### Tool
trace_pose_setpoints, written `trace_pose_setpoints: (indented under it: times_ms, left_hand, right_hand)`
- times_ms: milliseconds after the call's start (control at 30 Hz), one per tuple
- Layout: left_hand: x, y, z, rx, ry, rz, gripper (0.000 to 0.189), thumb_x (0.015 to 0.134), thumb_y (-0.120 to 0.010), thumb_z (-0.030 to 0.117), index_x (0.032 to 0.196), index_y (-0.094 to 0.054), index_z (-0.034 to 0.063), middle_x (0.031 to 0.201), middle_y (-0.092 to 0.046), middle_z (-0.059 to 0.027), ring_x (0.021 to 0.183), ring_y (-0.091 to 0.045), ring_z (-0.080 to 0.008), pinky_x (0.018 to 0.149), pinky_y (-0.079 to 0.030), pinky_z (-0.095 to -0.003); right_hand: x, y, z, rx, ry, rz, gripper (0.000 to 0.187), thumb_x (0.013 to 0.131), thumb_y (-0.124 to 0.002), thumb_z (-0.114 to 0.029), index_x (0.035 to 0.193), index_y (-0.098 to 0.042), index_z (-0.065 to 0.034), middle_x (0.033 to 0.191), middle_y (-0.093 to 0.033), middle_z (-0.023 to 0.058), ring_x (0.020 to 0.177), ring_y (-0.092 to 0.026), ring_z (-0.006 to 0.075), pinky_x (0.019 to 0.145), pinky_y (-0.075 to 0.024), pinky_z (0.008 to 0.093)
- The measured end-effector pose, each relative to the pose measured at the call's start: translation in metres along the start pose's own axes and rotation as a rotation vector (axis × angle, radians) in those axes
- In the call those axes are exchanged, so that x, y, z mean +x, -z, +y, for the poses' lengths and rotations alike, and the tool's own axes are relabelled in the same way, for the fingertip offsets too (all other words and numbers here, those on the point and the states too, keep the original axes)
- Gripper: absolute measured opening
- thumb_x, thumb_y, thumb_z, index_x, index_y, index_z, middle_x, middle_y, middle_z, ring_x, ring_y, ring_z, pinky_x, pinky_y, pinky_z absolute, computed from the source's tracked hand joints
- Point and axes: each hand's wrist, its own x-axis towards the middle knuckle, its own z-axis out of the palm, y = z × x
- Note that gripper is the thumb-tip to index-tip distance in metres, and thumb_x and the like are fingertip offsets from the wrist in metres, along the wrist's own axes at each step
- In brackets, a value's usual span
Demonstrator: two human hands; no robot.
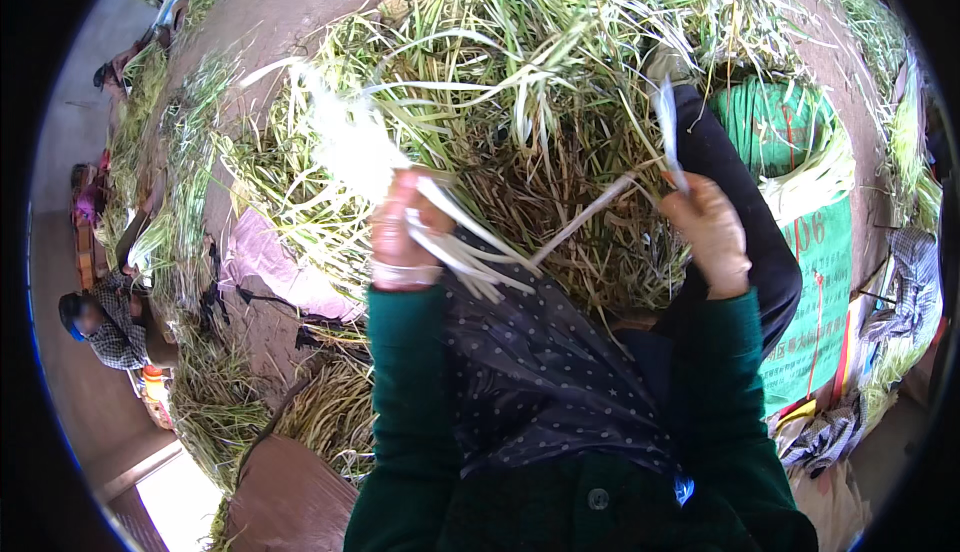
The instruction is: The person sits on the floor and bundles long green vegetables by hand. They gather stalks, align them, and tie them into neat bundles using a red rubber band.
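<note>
My left hand (409, 233) is closed round a bundle of long, flat, chive-like stalks (469, 252). Their pale ends point towards my lap, and the leafy part beyond the hand is washed out by glare. Between the fingers of my right hand (709, 233) is a narrow whitish strip (666, 128) pointing up; I cannot tell whether it is a leaf or a blade. One loose pale stalk (585, 218) slants between the two hands. Under both hands lies a heap of brown trimmings (555, 192). A dark polka-dot apron (555, 372) covers my lap.
A large pile of green stalks (525, 34) lies ahead. At right, a green woven sack (814, 297) bearing writing carries a pale sheaf (814, 177). A pink sheet (277, 263) lies at left. Beyond it, a person in a checked shirt (120, 327) sits by more stalks.
</note>
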Motion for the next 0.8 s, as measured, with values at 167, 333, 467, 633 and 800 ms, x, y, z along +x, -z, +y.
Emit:
trace_pose_setpoints:
  times_ms: [167, 333, 467, 633, 800]
  left_hand:
    - [-0.017, -0.027, -0.047, 0.034, 0.188, 0.116, 0.022, 0.08, -0.073, 0.018, 0.091, -0.057, 0.0074, 0.071, -0.062, -0.0076, 0.043, -0.046, -0.0074, 0.038, -0.039, -0.0232]
    - [-0.024, -0.049, -0.058, 0.103, 0.221, 0.152, 0.016, 0.076, -0.075, 0.007, 0.081, -0.06, 0.0051, 0.054, -0.053, -0.0003, 0.04, -0.047, -0.0101, 0.036, -0.036, -0.0249]
    - [-0.023, -0.055, -0.064, 0.143, 0.256, 0.165, 0.015, 0.076, -0.075, 0.008, 0.082, -0.061, 0.0042, 0.055, -0.054, 0.0, 0.04, -0.046, -0.0095, 0.037, -0.036, -0.0236]
    - [-0.02, -0.049, -0.074, 0.243, 0.237, 0.178, 0.017, 0.076, -0.075, 0.008, 0.084, -0.061, 0.0039, 0.056, -0.054, 0.0001, 0.04, -0.046, -0.0096, 0.037, -0.036, -0.0234]
    - [-0.023, -0.043, -0.07, 0.046, 0.376, 0.021, 0.02, 0.08, -0.072, 0.015, 0.092, -0.059, 0.0057, 0.057, -0.053, 0.0012, 0.043, -0.047, -0.0094, 0.04, -0.036, -0.0229]
  right_hand:
    - [-0.01, -0.041, -0.063, -0.139, 0.254, -0.152, 0.031, 0.081, -0.067, -0.011, 0.11, -0.064, -0.0032, 0.097, -0.067, 0.0118, 0.079, -0.066, 0.0205, 0.07, -0.0519, 0.0286]
    - [0.006, -0.068, -0.108, 0.301, -0.108, -0.475, 0.024, 0.086, -0.065, -0.02, 0.1, -0.063, -0.0009, 0.073, -0.061, 0.0044, 0.048, -0.055, 0.0095, 0.043, -0.0443, 0.0209]
    - [0.014, -0.082, -0.108, 0.226, -0.045, -0.482, 0.02, 0.085, -0.064, -0.021, 0.092, -0.062, -0.0017, 0.068, -0.061, 0.0036, 0.046, -0.053, 0.0081, 0.043, -0.0418, 0.0223]
    - [0.011, -0.086, -0.111, 0.124, -0.068, -0.426, 0.017, 0.086, -0.061, -0.018, 0.085, -0.062, -0.0018, 0.066, -0.061, 0.0038, 0.044, -0.053, 0.0085, 0.043, -0.0415, 0.023]
    - [0.002, -0.091, -0.09, 0.437, -0.126, -0.357, 0.01, 0.086, -0.061, -0.012, 0.085, -0.062, -0.0022, 0.066, -0.06, 0.0028, 0.043, -0.051, 0.0083, 0.04, -0.0393, 0.0227]
